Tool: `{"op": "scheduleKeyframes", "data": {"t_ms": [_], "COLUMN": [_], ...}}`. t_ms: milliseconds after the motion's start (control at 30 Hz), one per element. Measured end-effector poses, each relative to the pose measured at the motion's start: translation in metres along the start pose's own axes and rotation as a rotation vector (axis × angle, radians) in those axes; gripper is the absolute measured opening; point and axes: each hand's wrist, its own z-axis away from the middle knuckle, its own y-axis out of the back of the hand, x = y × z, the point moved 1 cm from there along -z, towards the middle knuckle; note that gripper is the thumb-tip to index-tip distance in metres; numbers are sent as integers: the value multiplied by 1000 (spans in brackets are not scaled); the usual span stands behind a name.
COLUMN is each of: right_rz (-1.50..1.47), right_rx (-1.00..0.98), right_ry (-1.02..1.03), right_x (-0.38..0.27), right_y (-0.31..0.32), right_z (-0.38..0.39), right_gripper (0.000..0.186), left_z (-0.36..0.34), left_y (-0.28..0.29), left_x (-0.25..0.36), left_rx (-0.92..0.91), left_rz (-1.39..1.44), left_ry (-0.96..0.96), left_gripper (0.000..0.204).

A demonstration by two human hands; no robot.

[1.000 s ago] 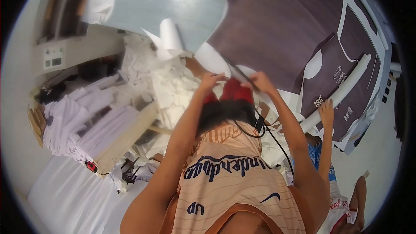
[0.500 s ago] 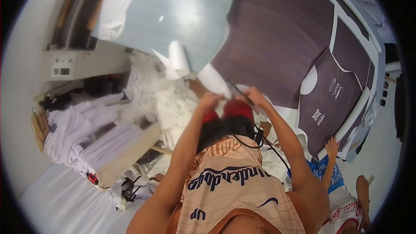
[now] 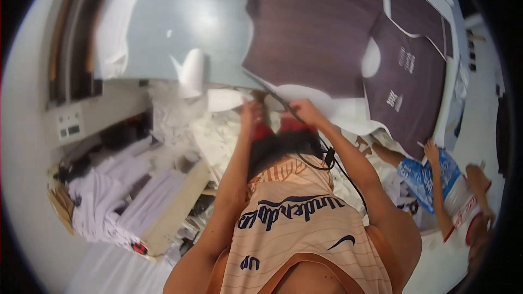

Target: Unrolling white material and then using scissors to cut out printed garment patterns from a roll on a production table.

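Observation:
My right hand (image 3: 305, 112) is closed on a slim dark corded tool (image 3: 267, 84), whose long thin end points up and left along the table's near edge. From it a black cord (image 3: 348, 182) runs down past my right forearm. My left hand (image 3: 250, 115), blurred, pinches a white curled strip (image 3: 224, 99) at the table edge. Beyond both hands a large dark purplish-brown fabric sheet (image 3: 316, 32) with white borders lies flat on the grey-blue table (image 3: 218, 27). A rounded white border piece (image 3: 305, 93) hangs at its near edge.
A white roll-like scrap (image 3: 192, 73) sits at the table's near edge. White scraps (image 3: 174, 114) pile below. To the left stands a box of white fabric (image 3: 131, 190). At the right, another person's hand (image 3: 432, 151) touches a dark printed shirt panel (image 3: 408, 87).
The view has swung, so the table and fabric sit farther left. My left hand has moved left with the white strip, away from the tool. The other person has shifted beside the panel.

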Motion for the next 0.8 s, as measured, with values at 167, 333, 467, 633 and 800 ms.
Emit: {"op": "scheduleKeyframes", "data": {"t_ms": [167, 333, 467, 633, 800], "right_rz": [88, -230, -495, -612, -512], "right_rx": [345, 687, 804, 936, 858], "right_ry": [-89, -196, -335, -444, -550], "right_x": [38, 81, 100, 97, 70], "right_y": [32, 4, -21, -2, 53], "right_z": [105, 173, 185, 144, 81], "right_gripper": [51, 47, 43, 39, 38], "left_z": [-36, -80, -96, -149, -231], "left_y": [-79, -100, -91, -107, -117], "left_x": [-23, -28, -19, 4, 84], "left_rx": [-147, -168, -280, -318, -283], "left_rz": [-425, -439, -368, -415, -319], "left_ry": [-144, -193, -185, -24, 2], "left_gripper": [55, 50, 52, 44, 47]}}
